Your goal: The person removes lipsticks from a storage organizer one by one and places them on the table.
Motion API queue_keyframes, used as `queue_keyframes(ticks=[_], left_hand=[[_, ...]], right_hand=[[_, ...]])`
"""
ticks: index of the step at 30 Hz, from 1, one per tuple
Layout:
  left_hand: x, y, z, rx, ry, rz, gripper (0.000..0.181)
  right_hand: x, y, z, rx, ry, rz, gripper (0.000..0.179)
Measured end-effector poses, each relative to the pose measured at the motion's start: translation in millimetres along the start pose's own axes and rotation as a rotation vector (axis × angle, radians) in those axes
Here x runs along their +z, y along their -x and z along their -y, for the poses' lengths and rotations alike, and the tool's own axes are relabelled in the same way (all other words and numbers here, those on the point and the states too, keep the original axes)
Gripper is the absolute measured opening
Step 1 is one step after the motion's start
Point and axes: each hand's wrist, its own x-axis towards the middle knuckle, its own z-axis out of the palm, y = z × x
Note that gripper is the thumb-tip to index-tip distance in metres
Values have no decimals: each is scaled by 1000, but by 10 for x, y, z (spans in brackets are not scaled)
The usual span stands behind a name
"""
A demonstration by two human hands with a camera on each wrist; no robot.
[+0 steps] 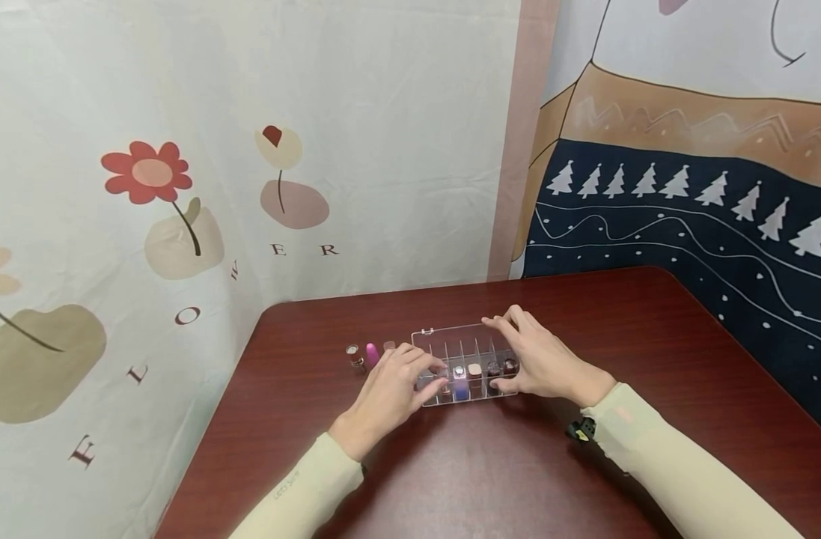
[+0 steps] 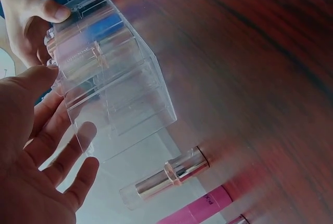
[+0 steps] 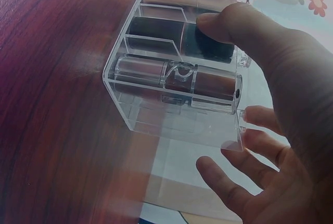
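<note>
A clear lipstick organizer (image 1: 460, 344) with thin dividers stands on the table, several lipsticks upright in its front row. At its left part, the left hand (image 1: 398, 378) pinches the top of a gold-ringed lipstick (image 2: 98, 53) between thumb and index finger; the other fingers spread behind the box. Beside that lipstick is a pink-and-blue lipstick (image 1: 460, 385). The right hand (image 1: 541, 359) grips the organizer's right end, its thumb pressed over a black lipstick (image 3: 156, 36) and its fingers at the back. A brown-tinted lipstick with a clear case (image 3: 179, 78) fills the right end compartment.
To the left of the organizer, a dark-capped lipstick (image 1: 355, 359), a bright pink lipstick (image 1: 373, 354) and a gold lipstick with a clear cap (image 2: 171, 174) stand on the dark red table (image 1: 450, 464). Printed cloth (image 1: 397, 150) hangs behind and along the sides.
</note>
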Motion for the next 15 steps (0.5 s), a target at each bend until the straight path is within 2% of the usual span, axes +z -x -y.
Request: queue_keyframes(ticks=[5, 15], left_hand=[[-11, -7, -11, -21, 17, 26, 19], [-13, -16, -14, -19, 14, 27, 18]], right_hand=[[1, -2, -3, 0, -2, -1, 106], [4, 0, -7, 8, -13, 4, 106]])
